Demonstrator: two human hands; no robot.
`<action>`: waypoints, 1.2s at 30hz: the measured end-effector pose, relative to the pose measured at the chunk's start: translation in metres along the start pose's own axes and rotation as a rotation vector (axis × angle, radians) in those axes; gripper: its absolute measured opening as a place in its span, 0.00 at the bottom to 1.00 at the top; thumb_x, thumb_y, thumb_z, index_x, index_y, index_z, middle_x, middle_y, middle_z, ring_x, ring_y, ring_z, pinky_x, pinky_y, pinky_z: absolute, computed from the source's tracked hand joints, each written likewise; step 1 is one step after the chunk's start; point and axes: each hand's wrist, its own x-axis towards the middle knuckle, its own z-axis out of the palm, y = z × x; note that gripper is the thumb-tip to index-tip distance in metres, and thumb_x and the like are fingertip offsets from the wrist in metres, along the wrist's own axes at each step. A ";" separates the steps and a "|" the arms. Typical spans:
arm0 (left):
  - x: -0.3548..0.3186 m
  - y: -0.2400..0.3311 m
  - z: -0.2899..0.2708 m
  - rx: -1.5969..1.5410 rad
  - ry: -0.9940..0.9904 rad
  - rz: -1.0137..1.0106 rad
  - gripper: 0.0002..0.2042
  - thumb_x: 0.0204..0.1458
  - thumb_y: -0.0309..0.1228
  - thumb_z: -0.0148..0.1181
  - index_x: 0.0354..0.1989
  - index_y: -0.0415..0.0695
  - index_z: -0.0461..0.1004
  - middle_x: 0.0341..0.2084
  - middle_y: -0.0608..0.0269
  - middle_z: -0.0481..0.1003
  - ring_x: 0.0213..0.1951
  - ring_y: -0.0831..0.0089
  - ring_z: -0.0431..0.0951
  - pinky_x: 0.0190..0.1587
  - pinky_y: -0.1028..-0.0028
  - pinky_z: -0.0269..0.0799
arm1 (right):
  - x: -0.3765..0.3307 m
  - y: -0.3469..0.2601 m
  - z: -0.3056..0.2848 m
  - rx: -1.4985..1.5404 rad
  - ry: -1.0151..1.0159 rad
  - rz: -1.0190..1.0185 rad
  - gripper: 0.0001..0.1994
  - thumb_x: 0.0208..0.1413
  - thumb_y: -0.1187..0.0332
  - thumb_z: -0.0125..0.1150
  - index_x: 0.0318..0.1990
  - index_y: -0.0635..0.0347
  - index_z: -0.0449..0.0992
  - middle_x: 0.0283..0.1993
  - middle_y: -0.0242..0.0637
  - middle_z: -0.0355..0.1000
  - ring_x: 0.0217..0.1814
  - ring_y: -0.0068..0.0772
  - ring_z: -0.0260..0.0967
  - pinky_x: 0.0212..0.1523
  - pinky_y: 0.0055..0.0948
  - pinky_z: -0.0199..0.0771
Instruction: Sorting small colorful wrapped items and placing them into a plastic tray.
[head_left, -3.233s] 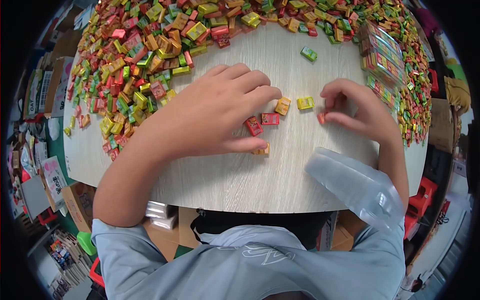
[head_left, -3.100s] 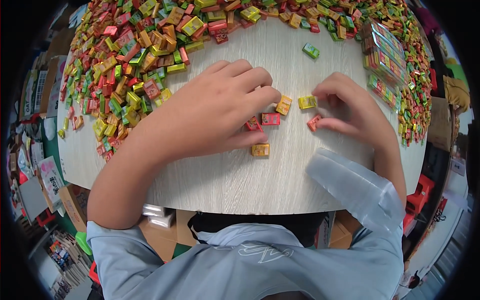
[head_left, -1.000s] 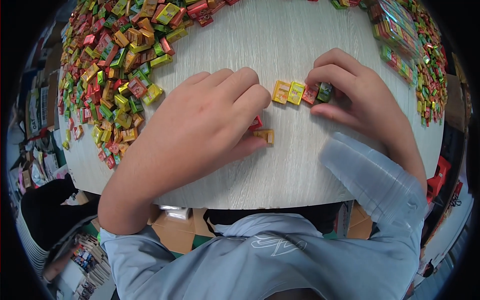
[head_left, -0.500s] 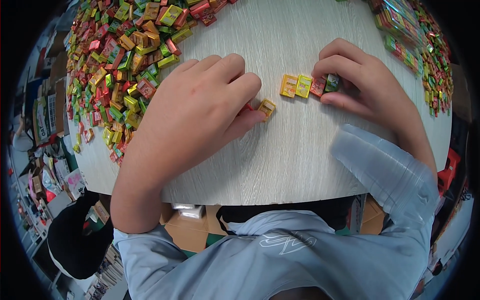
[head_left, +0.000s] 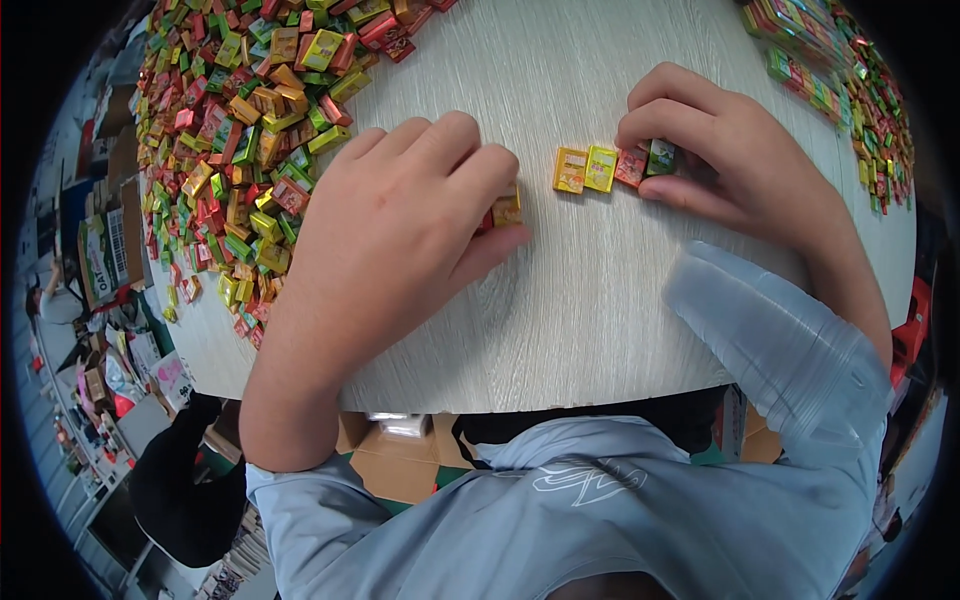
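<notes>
Left of the yellow box (head_left: 600,168) on the worktop (head_left: 560,310), pinches an orange box (head_left: 508,207) and a red box (head_left: 487,221) in the left hand (head_left: 395,205); has just drawn that orange in straighter, seemingly squaring the pair. Leaves a second orange box (head_left: 570,170) just left of the yellow. Right of it, grasps a second red box (head_left: 630,165) and a green box (head_left: 661,157) in the right hand (head_left: 735,145).

Left hand (head_left: 410,205) hides most of a red box (head_left: 486,223); heap (head_left: 235,150) at eleven o'clock — cut by the top edge.
</notes>
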 end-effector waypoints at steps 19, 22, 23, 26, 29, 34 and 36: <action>-0.019 0.020 -0.011 -0.145 -0.192 -0.270 0.32 0.46 0.41 0.78 0.57 0.43 0.70 0.41 0.54 0.77 0.35 0.55 0.81 0.37 0.61 0.76 | 0.005 -0.013 0.007 -0.033 0.026 0.070 0.29 0.43 0.74 0.77 0.56 0.59 0.76 0.48 0.40 0.74 0.48 0.44 0.77 0.49 0.38 0.78; -0.019 0.020 -0.011 -0.164 -0.192 -0.319 0.30 0.49 0.36 0.77 0.58 0.42 0.70 0.40 0.52 0.77 0.35 0.55 0.81 0.38 0.61 0.76 | 0.008 -0.014 0.011 -0.075 0.067 0.033 0.28 0.43 0.72 0.77 0.56 0.59 0.77 0.47 0.40 0.74 0.48 0.46 0.76 0.50 0.39 0.77; -0.019 0.022 -0.012 -0.173 -0.167 -0.328 0.29 0.50 0.34 0.76 0.58 0.42 0.70 0.40 0.52 0.77 0.35 0.55 0.81 0.38 0.61 0.76 | 0.010 -0.014 0.012 -0.062 0.068 0.025 0.28 0.44 0.71 0.77 0.56 0.59 0.77 0.47 0.41 0.74 0.48 0.47 0.75 0.49 0.40 0.77; -0.018 0.026 -0.008 -0.227 -0.125 -0.334 0.28 0.50 0.32 0.76 0.58 0.42 0.69 0.40 0.51 0.76 0.35 0.55 0.80 0.39 0.60 0.77 | 0.011 -0.016 0.013 -0.078 0.075 0.023 0.27 0.45 0.68 0.76 0.56 0.59 0.77 0.46 0.41 0.73 0.47 0.48 0.74 0.48 0.41 0.76; -0.018 0.026 -0.006 -0.265 -0.087 -0.330 0.28 0.49 0.30 0.76 0.58 0.41 0.69 0.40 0.51 0.76 0.36 0.56 0.81 0.39 0.61 0.77 | 0.013 -0.016 0.019 -0.098 0.096 0.007 0.26 0.47 0.66 0.76 0.56 0.58 0.78 0.46 0.41 0.73 0.46 0.47 0.74 0.48 0.41 0.75; -0.016 0.021 -0.005 -0.326 -0.057 -0.301 0.28 0.48 0.24 0.75 0.57 0.41 0.70 0.39 0.53 0.75 0.35 0.60 0.80 0.38 0.65 0.77 | 0.013 -0.015 0.019 -0.146 0.103 -0.021 0.22 0.49 0.65 0.75 0.54 0.57 0.81 0.45 0.40 0.73 0.44 0.45 0.74 0.46 0.41 0.76; -0.015 0.019 -0.007 -0.312 -0.055 -0.290 0.27 0.48 0.22 0.75 0.57 0.41 0.70 0.38 0.54 0.74 0.34 0.62 0.79 0.38 0.67 0.77 | 0.013 -0.015 0.018 -0.111 0.091 -0.029 0.21 0.51 0.64 0.75 0.52 0.57 0.82 0.44 0.40 0.73 0.44 0.44 0.74 0.45 0.41 0.76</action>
